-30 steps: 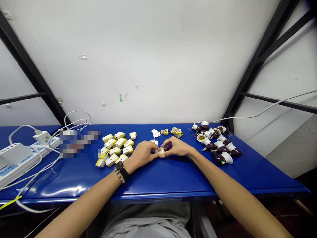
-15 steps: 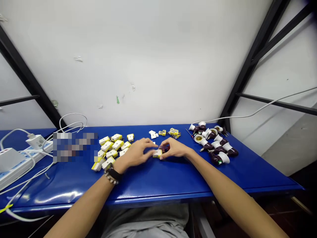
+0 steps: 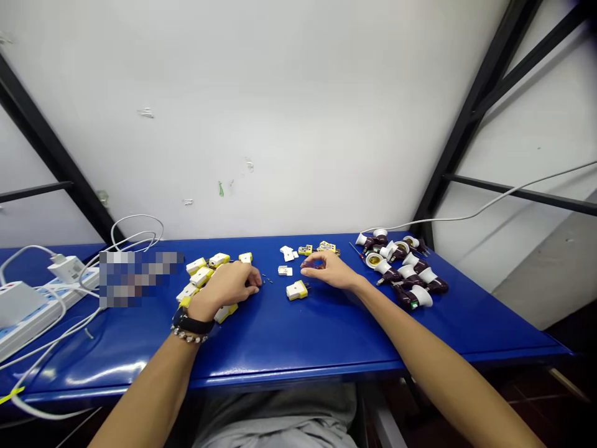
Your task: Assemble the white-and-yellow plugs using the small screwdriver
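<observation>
My left hand [image 3: 228, 285] lies curled at the edge of a pile of white-and-yellow plug bodies [image 3: 201, 276], its fingertips by the nearest ones. Tiny metal screws [image 3: 267, 279] lie just past those fingertips. My right hand [image 3: 329, 270] hovers at the table's middle, fingers curled, and whatever they may hold is hidden. Below it rests a white-and-yellow plug [image 3: 297, 290] with metal prongs, touched by neither hand. A small white plug part [image 3: 285, 270] and loose white pieces [image 3: 288, 253] lie nearby, with yellow plug parts [image 3: 328, 247] behind.
Dark maroon lamp holders with white collars [image 3: 410, 280] crowd the table's right side, a white cable leading away behind them. A power strip [image 3: 28, 311], a charger [image 3: 65, 269] and tangled white cables lie left. A blurred patch [image 3: 140, 280] hides part of the blue metal table [image 3: 280, 367].
The white-and-yellow plug now lies alone on the table, let go by both hands. My left hand has moved left to the pile, and my right hand has drawn slightly back.
</observation>
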Demonstrator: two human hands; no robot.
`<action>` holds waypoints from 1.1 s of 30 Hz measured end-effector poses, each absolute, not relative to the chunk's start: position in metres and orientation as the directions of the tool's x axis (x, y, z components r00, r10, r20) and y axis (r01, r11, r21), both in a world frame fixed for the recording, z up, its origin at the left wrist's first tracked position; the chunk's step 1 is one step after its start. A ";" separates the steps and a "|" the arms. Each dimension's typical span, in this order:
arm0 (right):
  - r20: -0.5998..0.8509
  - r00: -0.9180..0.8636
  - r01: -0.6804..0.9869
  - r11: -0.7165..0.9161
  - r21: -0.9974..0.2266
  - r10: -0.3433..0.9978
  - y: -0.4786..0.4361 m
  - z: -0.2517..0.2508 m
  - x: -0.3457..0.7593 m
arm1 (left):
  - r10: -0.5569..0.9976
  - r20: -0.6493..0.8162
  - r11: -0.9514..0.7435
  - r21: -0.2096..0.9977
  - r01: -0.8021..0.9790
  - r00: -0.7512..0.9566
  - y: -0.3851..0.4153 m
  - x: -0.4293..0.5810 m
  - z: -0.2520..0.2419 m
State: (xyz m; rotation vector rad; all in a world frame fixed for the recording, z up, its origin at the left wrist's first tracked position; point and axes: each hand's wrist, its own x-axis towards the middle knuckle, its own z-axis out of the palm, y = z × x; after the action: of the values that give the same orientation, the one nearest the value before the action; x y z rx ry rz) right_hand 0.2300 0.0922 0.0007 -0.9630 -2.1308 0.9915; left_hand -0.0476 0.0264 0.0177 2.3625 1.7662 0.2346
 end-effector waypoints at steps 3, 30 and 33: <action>0.206 -0.560 0.373 0.466 -0.802 0.802 0.090 0.002 0.229 | 0.951 -0.018 -0.294 0.262 0.919 0.309 0.027 -0.048 0.017; 0.181 -0.183 -0.436 0.085 -0.896 0.966 0.081 0.013 0.213 | 0.980 0.141 -0.141 0.990 0.010 -0.137 0.040 0.002 -0.007; 0.181 -0.172 -0.435 0.090 -0.896 0.968 0.079 0.013 0.212 | 0.985 0.106 -0.113 0.993 -0.043 -0.139 0.038 0.004 -0.005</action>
State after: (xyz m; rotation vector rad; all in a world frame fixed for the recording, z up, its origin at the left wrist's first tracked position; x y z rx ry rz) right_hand 0.2116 0.0788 0.0130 -0.6753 -1.0835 1.4281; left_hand 0.0036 0.0382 -0.0048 1.1833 1.2172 1.4161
